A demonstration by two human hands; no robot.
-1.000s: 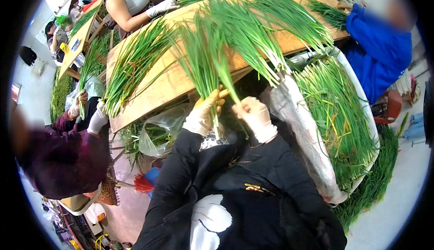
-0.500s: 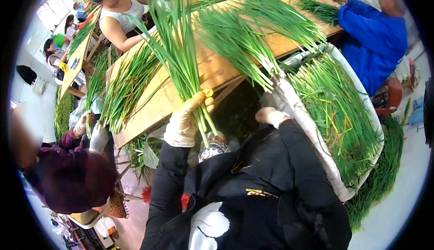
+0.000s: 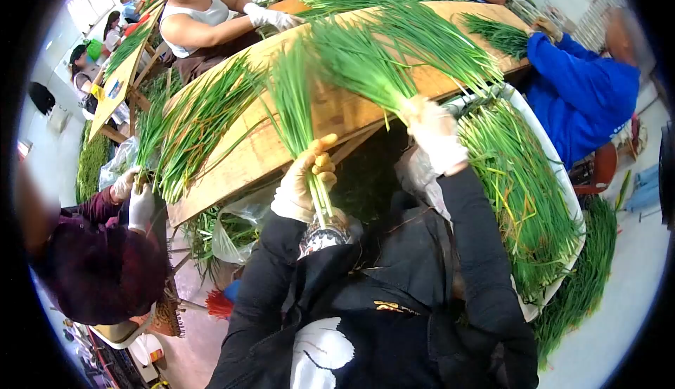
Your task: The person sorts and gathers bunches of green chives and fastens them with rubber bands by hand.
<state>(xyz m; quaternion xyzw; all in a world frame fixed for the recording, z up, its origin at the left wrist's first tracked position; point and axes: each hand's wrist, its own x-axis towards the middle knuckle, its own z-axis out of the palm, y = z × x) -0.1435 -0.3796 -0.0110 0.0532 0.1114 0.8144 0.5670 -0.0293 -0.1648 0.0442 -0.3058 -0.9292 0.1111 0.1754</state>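
Note:
My left hand [image 3: 307, 182], gloved with yellow fingertips, is closed around a bunch of garlic chives [image 3: 291, 101]. The pale stems stick out below the fist, and the leaves point away over the table. To its right, my gloved right hand [image 3: 432, 132] is slightly blurred. Its fingers close on the stem ends of a second bundle of chives [image 3: 365, 66], whose leaves lie on the wooden table. Further right on the boards rests another pile of chives [image 3: 439, 37].
A white-rimmed tub [image 3: 562, 157] full of chives stands at my right. More chives [image 3: 594, 269] lie beyond it on the floor. The wooden table [image 3: 330, 111] curves across in front. People work at left [image 3: 105, 269], across the table [image 3: 204, 23] and at right [image 3: 583, 94].
My right hand has risen from beside the tub to the stems of the chives on the table. The bunch in my left hand has been lowered towards the table.

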